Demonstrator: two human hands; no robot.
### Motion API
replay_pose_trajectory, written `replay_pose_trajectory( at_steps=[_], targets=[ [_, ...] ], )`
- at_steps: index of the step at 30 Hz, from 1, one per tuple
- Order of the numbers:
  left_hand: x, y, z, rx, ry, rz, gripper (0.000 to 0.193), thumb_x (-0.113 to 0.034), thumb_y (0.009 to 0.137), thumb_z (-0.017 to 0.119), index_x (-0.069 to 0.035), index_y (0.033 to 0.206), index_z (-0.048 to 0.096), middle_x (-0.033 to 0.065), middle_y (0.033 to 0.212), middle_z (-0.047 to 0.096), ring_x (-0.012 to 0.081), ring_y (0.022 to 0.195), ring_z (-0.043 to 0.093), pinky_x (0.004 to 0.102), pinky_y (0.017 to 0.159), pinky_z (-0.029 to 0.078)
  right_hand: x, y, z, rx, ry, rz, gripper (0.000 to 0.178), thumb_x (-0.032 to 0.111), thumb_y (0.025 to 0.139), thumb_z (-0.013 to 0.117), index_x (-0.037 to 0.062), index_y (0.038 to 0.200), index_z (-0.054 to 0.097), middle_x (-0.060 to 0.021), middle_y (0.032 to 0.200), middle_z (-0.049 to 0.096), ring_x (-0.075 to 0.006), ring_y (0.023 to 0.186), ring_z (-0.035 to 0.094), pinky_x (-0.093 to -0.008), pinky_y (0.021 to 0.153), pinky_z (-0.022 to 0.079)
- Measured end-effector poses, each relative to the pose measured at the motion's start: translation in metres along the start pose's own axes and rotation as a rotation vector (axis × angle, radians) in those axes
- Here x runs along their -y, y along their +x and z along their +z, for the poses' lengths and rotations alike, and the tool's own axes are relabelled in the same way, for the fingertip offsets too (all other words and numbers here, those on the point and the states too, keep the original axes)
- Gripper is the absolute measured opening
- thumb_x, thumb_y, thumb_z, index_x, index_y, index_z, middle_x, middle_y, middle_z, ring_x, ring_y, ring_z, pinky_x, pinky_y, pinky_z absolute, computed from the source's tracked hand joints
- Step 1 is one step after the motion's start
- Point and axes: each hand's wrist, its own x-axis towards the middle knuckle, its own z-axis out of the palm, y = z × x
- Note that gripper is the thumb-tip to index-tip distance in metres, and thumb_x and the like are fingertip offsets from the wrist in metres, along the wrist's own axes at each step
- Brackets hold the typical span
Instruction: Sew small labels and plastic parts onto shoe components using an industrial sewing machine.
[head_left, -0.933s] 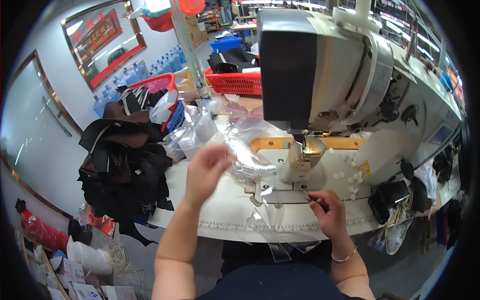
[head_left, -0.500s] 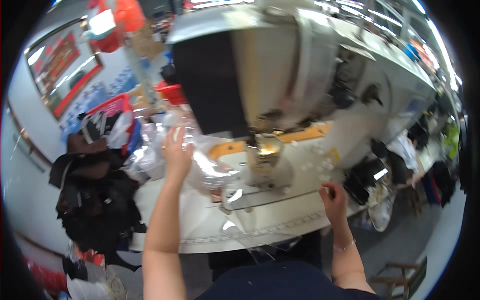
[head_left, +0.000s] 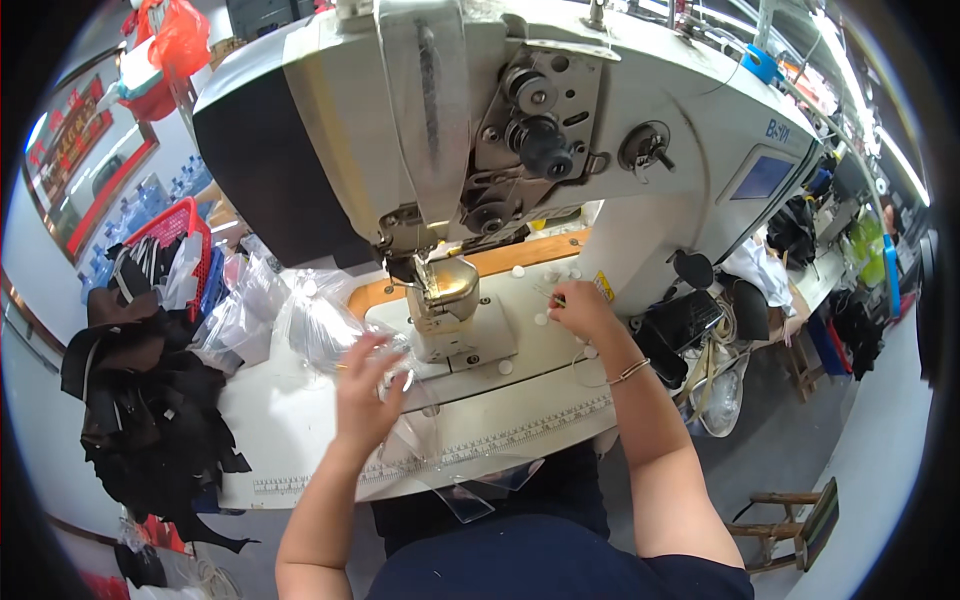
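Note:
My left hand has its fingers spread, beside a crumpled clear plastic bag left of the sewing head. A small white spot shows at its thumb; I cannot tell what it is. On the right of the bed, my right hand is closed in a pinch around something small and dark that I cannot make out. Between the hands stands the post of a large sewing machine, under its metal presser parts. Small white discs lie scattered near my right hand. Clear plastic sheet hangs over the front edge.
A ruler strip runs along the table's front. Black and brown cut pieces are heaped at the left, near a red basket. A black tray-like box and coiled strap sit at the right. A wooden chair stands lower right.
My view has shifted and sharpened. My left hand has come down from the plastic bag toward the near side. My right hand has moved farther in over the table, among the white discs.

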Motion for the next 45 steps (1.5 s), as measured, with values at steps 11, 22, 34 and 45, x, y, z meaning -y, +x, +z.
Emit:
replay_pose_trajectory(
  at_steps=[11, 22, 34, 45],
  targets=[
    [-0.033, 0.009, 0.114, 0.491, 0.203, 0.230, 0.011, -0.011, 0.080, 0.055, -0.004, 0.087, 0.059, 0.0119, 0.089, 0.059, 0.0321, 0.076, 0.060, 0.0382, 0.067, 0.050, 0.010, -0.027, 0.015, -0.425, 0.095, -0.169, 0.013, 0.009, 0.073, 0.066, 0.0044, 0.084, 0.060, -0.0131, 0.084, 0.061, -0.0299, 0.084, 0.058, -0.0392, 0.072, 0.047],
    [-0.063, 0.015, 0.098, 0.414, -0.629, -0.578, 0.013, -0.009, 0.084, 0.059, 0.003, 0.087, 0.062, 0.0082, 0.076, 0.064, 0.0157, 0.070, 0.063, 0.0258, 0.063, 0.051, 0.064, -0.118, 0.029, -0.161, 0.908, 0.058, 0.011, 0.008, 0.080, 0.065, -0.0010, 0.087, 0.065, -0.0050, 0.069, 0.065, -0.0066, 0.063, 0.058, -0.0216, 0.056, 0.046],
    [-0.078, -0.023, 0.062, 0.278, -0.808, -0.498, 0.011, -0.001, 0.086, 0.057, 0.004, 0.094, 0.061, 0.0069, 0.081, 0.064, 0.0118, 0.073, 0.063, 0.0235, 0.069, 0.053, 0.087, -0.146, 0.005, -0.180, 0.802, -0.214, 0.010, 0.004, 0.077, 0.065, 0.0012, 0.087, 0.066, -0.0058, 0.071, 0.065, -0.0058, 0.059, 0.055, -0.0209, 0.053, 0.043],
    [-0.084, -0.027, 0.060, 0.181, -0.598, -0.225, 0.009, 0.006, 0.075, 0.064, 0.006, 0.083, 0.062, 0.0115, 0.083, 0.063, 0.0155, 0.074, 0.065, 0.0228, 0.064, 0.054, 0.078, -0.148, 0.008, -0.002, 0.899, -0.153, 0.008, 0.005, 0.079, 0.064, -0.0004, 0.084, 0.067, -0.0047, 0.061, 0.061, -0.0037, 0.052, 0.047, -0.0212, 0.049, 0.040]
  ],
)
